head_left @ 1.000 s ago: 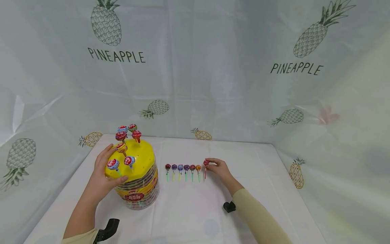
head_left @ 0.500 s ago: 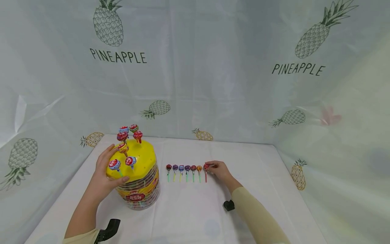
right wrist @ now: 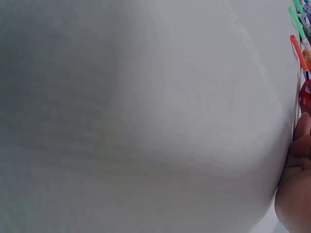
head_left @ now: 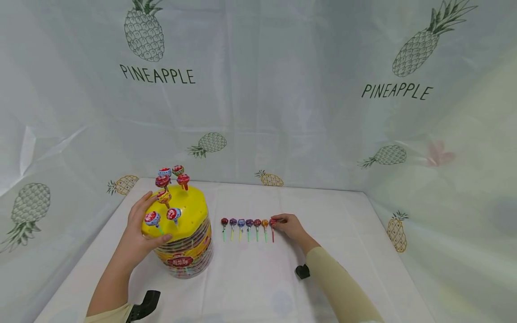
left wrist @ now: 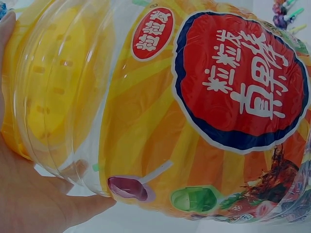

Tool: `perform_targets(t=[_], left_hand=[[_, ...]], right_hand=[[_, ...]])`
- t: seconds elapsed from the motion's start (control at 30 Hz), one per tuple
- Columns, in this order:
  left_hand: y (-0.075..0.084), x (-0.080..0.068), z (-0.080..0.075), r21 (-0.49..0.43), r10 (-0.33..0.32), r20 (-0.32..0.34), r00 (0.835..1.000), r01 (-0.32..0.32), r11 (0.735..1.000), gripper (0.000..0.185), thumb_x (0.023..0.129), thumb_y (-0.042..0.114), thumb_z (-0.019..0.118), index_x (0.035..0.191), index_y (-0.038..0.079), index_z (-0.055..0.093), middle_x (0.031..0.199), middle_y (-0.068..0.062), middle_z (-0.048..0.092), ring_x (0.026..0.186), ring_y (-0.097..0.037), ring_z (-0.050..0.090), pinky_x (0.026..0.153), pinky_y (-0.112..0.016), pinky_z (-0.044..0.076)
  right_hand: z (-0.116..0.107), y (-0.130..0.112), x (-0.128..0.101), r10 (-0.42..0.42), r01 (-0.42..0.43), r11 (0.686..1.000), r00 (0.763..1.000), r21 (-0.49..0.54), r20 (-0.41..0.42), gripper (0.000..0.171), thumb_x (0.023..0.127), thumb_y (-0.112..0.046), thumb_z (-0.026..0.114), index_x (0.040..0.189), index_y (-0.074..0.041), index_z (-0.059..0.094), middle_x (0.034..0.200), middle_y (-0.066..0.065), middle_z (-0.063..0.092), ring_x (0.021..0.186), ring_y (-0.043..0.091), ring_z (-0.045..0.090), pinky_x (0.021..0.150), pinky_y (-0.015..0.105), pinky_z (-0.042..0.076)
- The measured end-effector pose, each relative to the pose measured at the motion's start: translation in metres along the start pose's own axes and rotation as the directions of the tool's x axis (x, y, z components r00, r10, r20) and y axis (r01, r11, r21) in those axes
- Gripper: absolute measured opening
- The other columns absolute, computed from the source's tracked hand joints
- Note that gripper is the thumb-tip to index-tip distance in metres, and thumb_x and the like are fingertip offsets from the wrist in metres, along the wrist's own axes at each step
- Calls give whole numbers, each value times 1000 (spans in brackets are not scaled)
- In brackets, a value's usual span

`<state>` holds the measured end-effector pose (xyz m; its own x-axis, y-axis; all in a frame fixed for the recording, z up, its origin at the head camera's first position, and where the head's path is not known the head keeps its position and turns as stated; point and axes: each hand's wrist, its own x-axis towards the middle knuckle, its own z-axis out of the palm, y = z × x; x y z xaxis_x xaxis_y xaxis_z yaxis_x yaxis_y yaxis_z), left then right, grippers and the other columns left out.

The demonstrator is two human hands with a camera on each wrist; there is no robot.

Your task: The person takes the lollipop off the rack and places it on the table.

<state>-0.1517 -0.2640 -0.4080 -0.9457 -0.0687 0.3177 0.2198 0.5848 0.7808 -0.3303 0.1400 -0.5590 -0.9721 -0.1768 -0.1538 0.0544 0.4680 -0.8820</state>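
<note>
White cloth covers the worktop, and pale sheeting printed with pineapples hangs behind and to both sides. At the left, my left hand wraps the lollipop tub, fingers curled round its yellow lid, where wrapped lollipops stand in holes. In my left wrist view the tub fills nearly everything, its base cut off. Moving right, a row of lollipops lies flat on the cloth. At its right end my right hand pinches the red lollipop, touching the worktop. My right wrist view is mostly blurred cloth, with only fingertips showing at the edge.
</note>
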Motion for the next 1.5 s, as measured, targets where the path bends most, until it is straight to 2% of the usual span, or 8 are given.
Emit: perform_targets(t=[0.17,0.43,1.13,1.3,1.4,1.5], left_hand=[[1,-1,-1,-2,4,-3,1000,-4,1000,103,71,2,83,154,11,24,160,-13,5,132,-50,26,79,-1,31],[0,-1,-2,-18,15,-5,1000,-16,1000,101,71,2,83,153,11,24,160,-13,5,132,-50,25,80,0,31],[1,1,-1,-10,9,-7,1000,-9,1000,101,72,2,83,154,12,25,160,-12,5,132,-49,26,80,-2,32],[2,1,-1,-2,-1,0,1000,1,1000,101,73,4,83,154,14,24,161,-11,4,132,-49,26,80,-3,32],[3,1,-1,-9,3,3,1000,-3,1000,99,73,4,83,154,13,25,160,-12,5,131,-49,27,81,-4,33],[3,0,-1,-4,9,3,1000,-9,1000,98,74,5,83,153,12,26,160,-13,5,130,-49,27,81,-3,32]], right_hand=[[1,-3,-1,-11,11,1000,1000,-14,-6,25,87,-14,73,112,-12,73,104,3,64,84,19,53,69,29,45],[1,-8,-5,-26,26,999,1000,-24,-5,25,89,-9,70,114,-9,72,107,3,66,82,17,54,70,28,47],[-1,-8,-4,-29,29,999,1000,-34,-4,26,88,-8,71,114,-9,72,102,4,65,79,17,54,65,28,46],[-5,-8,-3,-11,11,1000,1000,-17,-4,26,89,-9,70,115,-11,71,108,5,65,83,18,56,66,28,48],[-10,-15,-4,-8,8,1000,1000,-4,-26,28,89,-11,70,117,-12,71,115,4,63,88,19,56,69,30,49],[-15,-33,-6,-55,56,998,997,8,-46,30,89,-12,71,119,-10,70,119,3,63,93,21,56,75,34,49]])
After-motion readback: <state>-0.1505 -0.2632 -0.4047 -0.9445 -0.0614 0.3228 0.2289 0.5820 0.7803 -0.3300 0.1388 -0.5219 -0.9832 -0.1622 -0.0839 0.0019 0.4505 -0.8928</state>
